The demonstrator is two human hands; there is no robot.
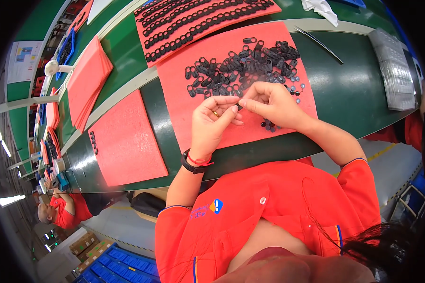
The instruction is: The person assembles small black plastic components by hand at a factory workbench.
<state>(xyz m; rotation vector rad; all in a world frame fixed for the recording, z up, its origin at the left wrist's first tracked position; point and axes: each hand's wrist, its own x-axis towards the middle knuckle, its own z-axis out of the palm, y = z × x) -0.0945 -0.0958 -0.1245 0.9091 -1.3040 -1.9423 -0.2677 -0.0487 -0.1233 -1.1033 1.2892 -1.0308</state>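
My left hand (213, 121) and my right hand (274, 104) meet over a pink foam sheet (174, 101). Between their fingertips is a small black plastic part (239, 107), mostly covered by the fingers. Both hands are closed in a pinch, thumbs against index fingers. Just beyond them lies a loose pile of black oval plastic pieces (217, 78) with ring-like openings. Small round grey discs (293, 88) are scattered beside my right hand, and a few small dark round bits (269, 125) lie below it.
Rows of black pieces fill a pink sheet (193, 35) at the back. Another pink sheet (123, 141) at left carries a short row (93, 142). Tweezers (318, 45), clear plastic trays (393, 70) and white tissue (320, 10) lie to the right. A co-worker (63, 207) sits far left.
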